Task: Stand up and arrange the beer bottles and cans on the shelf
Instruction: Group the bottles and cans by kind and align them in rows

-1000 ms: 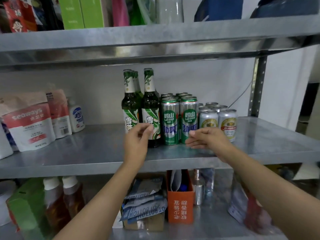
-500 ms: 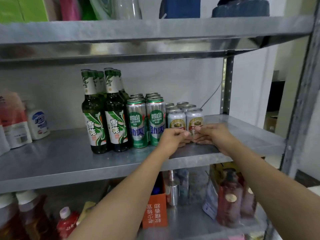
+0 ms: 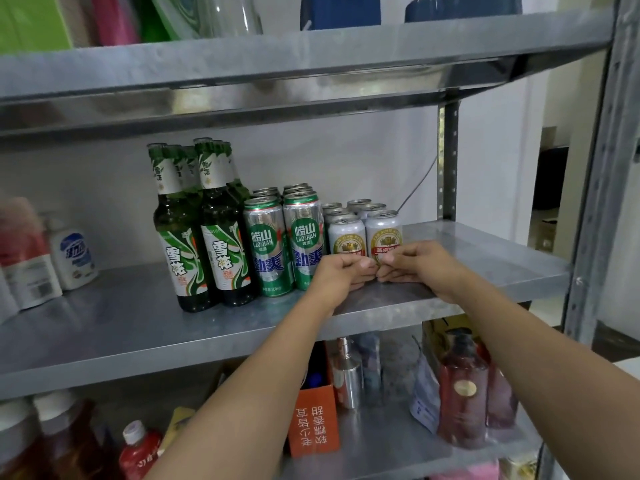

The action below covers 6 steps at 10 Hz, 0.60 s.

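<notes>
On the middle metal shelf (image 3: 145,327) the drinks stand upright in rows running front to back. From the left there are green beer bottles (image 3: 181,237), tall green-and-silver cans (image 3: 266,244) and short white-and-gold cans (image 3: 348,233). My left hand (image 3: 341,277) has its fingers curled against the lower front of the left short can. My right hand (image 3: 420,268) is curled the same way against the right short can (image 3: 384,230). The two thumbs nearly meet between the cans. Neither hand wraps round a can. The cans' bases are hidden behind my hands.
Pouches and a white pump bottle (image 3: 72,258) stand at the shelf's left end. A steel upright (image 3: 446,161) rises behind the cans, and the shelf is bare to their right. The lower shelf holds an orange box (image 3: 315,424), a steel bottle and red bottles. The top shelf is packed.
My left hand left the bottles and went right to the short cans, and my right hand followed. Both hands have stayed at the cans' fronts over the last half second. The view shifted right.
</notes>
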{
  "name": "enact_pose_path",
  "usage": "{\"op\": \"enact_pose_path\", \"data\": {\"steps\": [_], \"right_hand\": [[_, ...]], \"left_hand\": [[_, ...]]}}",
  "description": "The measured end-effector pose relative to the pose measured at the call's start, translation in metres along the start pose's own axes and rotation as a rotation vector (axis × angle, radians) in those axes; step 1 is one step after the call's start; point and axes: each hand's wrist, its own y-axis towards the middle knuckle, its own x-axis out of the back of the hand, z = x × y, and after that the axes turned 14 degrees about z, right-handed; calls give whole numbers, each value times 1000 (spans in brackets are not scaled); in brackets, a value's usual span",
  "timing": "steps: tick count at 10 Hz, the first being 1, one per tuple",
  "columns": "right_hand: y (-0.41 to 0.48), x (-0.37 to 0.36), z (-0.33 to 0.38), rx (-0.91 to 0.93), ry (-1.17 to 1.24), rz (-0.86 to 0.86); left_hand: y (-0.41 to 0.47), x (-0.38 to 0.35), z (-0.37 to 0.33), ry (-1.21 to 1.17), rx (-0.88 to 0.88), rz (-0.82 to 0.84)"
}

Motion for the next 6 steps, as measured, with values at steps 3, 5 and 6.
{"op": "enact_pose_path", "data": {"steps": [3,5,6], "right_hand": [[0,-2,2,-7,11,3],[-6,-12,6,3,-11,-17],[-14,-41,26,25,-112,-20]], "left_hand": [[1,2,1,8,-5,16],[-14,-3,-5,115,-11,1],[-33,-5,-22,302,-57,-12]]}}
